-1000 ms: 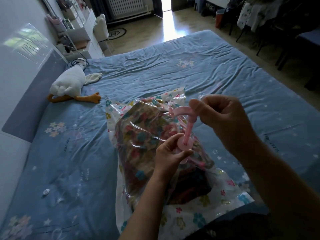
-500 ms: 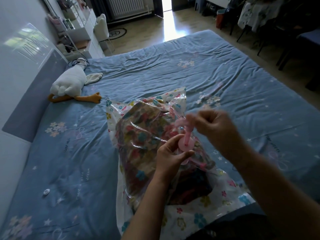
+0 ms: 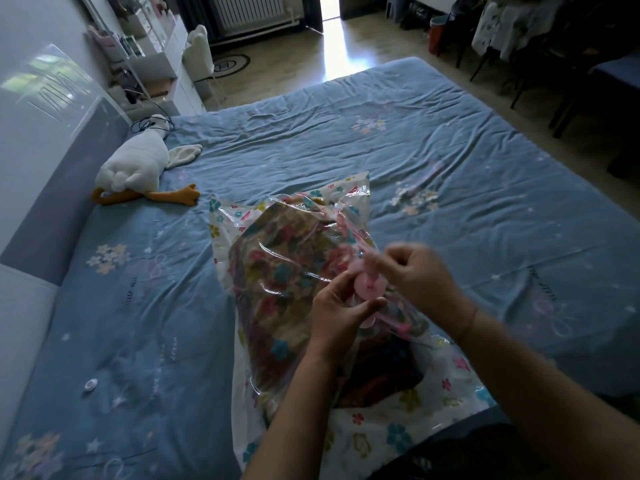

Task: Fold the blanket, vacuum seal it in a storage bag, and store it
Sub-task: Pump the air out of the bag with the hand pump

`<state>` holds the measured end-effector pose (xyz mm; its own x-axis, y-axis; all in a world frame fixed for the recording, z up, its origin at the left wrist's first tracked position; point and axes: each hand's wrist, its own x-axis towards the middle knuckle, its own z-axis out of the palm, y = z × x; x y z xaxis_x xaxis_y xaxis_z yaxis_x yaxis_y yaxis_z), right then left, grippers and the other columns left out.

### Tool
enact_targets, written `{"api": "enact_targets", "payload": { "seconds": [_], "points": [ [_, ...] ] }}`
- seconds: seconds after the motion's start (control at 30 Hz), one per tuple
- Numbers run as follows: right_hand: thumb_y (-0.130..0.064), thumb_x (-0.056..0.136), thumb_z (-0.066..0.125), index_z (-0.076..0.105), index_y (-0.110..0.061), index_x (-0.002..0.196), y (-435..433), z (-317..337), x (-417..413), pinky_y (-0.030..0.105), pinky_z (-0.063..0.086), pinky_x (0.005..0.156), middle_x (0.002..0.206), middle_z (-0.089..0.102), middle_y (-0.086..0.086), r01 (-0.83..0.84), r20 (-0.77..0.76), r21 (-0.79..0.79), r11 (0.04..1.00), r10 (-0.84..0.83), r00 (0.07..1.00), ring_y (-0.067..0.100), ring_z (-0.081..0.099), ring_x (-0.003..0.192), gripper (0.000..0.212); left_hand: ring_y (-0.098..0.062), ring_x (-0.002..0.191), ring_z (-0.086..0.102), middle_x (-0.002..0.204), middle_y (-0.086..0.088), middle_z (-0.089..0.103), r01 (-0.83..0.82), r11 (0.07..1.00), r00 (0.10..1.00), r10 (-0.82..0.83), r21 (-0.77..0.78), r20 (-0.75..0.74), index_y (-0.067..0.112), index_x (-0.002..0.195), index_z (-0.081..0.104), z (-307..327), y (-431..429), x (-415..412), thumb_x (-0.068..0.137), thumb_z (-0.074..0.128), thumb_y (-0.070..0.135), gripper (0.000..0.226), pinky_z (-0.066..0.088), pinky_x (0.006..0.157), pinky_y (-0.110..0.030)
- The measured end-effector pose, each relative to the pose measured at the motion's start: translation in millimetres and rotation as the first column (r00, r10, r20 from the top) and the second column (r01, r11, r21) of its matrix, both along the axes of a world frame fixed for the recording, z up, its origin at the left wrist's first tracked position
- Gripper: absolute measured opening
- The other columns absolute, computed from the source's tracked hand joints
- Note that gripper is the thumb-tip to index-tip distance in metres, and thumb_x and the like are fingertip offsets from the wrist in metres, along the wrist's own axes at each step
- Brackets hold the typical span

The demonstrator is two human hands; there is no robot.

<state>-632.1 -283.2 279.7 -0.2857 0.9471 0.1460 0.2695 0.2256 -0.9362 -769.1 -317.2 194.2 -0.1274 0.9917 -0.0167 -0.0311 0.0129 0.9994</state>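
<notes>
The storage bag (image 3: 381,441) is lying by the near edge of the bed (image 3: 450,150), the folded blanket (image 3: 287,271) inside. I am judging this the air-extraction step. My left hand (image 3: 341,313) is pinching the pink pump (image 3: 369,285) at its base, and my right hand (image 3: 415,268), fingers curled, is gripping its blurred handle. Next I am needing steady strokes with the base held flush.

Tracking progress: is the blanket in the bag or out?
In: the floral blanket shows through the clear storage bag wrapped around it.

Dim room. Daylight is streaming through a doorway (image 3: 330,6) far beyond the fingers (image 3: 398,252) and glaring off the floor (image 3: 332,60). The right hand (image 3: 420,275) is smearing with motion blur. Wide-angle distortion is bending the bed (image 3: 311,133) edges, and shadow is darkening the room far right of the fingers.
</notes>
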Motion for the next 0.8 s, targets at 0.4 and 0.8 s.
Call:
{"api": "enact_targets", "payload": {
  "seconds": [0.4, 0.8],
  "points": [
    [-0.043, 0.084, 0.064, 0.058, -0.004, 0.057, -4.9, 19.5, 0.7, 0.025, 0.037, 0.046, 0.047, 0.055, -0.004, 0.011, -0.121, 0.087, 0.996, -0.001, 0.993, 0.009, 0.043, 0.042, 0.048, -0.024, 0.108, 0.069, 0.112, -0.007, 0.074, -0.006, 1.000, 1.000, 0.005, -0.022, -0.009, 0.015, 0.116, 0.069, 4.6, -0.7, -0.1, 0.065, 0.086, -0.003, 0.057, 0.053, 0.098, -0.044],
    [-0.033, 0.083, 0.061, 0.056, 0.014, 0.062, 0.6, 51.0, 0.0, 0.011, 0.031, 0.045, 0.040, 0.050, -0.011, 0.004, -0.321, 0.122, 0.992, 0.036, 0.946, -0.003, 0.037, 0.039, 0.052, -0.015, 0.101, 0.069, 0.110, -0.007, 0.074, -0.010, 1.000, 0.999, 0.011, -0.021, 0.036, 0.014, 0.113, 0.068, 11.3, 0.5, 5.9, 0.064, 0.084, -0.008, 0.056, 0.055, 0.088, -0.024]
  ]
}}
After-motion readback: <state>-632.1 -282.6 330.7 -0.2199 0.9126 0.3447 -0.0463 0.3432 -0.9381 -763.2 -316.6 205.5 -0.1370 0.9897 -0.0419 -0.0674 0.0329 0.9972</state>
